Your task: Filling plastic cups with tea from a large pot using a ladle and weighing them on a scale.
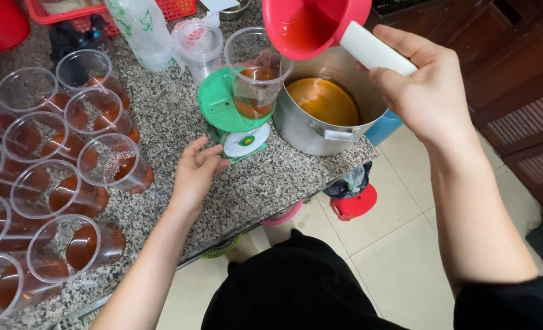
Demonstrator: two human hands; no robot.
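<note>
a clear plastic sleeve of stacked cups (142, 30), printed with green marks, stood at the upper middle-left of the frame. just right of it sat a shorter clear bag of cups (199, 40). the green scale's round white dial (246, 141) faced up mid-frame.

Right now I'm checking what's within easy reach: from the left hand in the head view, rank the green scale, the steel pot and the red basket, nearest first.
From the left hand:
1. Green scale, just right of the fingertips.
2. Steel pot, further right, beyond the scale.
3. Red basket, at the counter's far edge.
</note>
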